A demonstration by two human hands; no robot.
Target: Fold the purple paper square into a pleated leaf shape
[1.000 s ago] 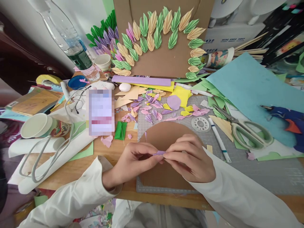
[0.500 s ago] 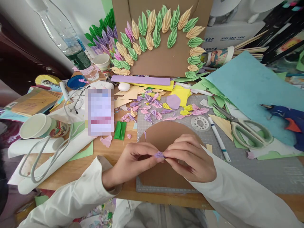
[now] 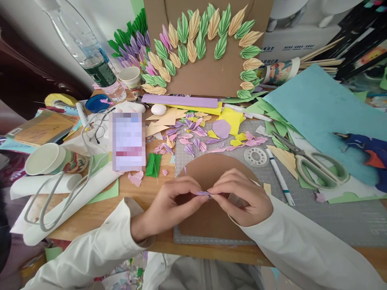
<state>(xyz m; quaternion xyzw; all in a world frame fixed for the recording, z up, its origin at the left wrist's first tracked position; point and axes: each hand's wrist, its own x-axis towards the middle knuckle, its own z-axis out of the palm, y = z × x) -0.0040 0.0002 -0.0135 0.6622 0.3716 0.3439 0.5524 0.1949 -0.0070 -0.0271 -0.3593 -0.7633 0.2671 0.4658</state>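
Note:
My left hand [image 3: 173, 203] and my right hand [image 3: 242, 197] meet over a brown paper circle [image 3: 211, 225] on a grey cutting mat [image 3: 332, 217]. Both pinch a small folded purple paper piece [image 3: 203, 193] between thumb and fingertips. Only a thin sliver of the piece shows between the fingers. Beyond the circle lie several folded pink, purple and yellow paper leaves [image 3: 196, 139]. A brown card board [image 3: 208, 76] stands at the back with an arch of green and tan paper leaves [image 3: 208, 36] stuck on it.
Scissors [image 3: 317, 165], a pen [image 3: 279, 181] and a tape ring [image 3: 256, 156] lie right of the circle. A teal sheet [image 3: 317, 104] and a blue glue gun [image 3: 365, 147] are far right. Paper cup [image 3: 50, 159], glasses [image 3: 95, 131], phone [image 3: 127, 141] and water bottle [image 3: 87, 52] stand left.
My fingers have shifted slightly on the purple piece, pressing it flatter. Both hands stay in place over the brown circle.

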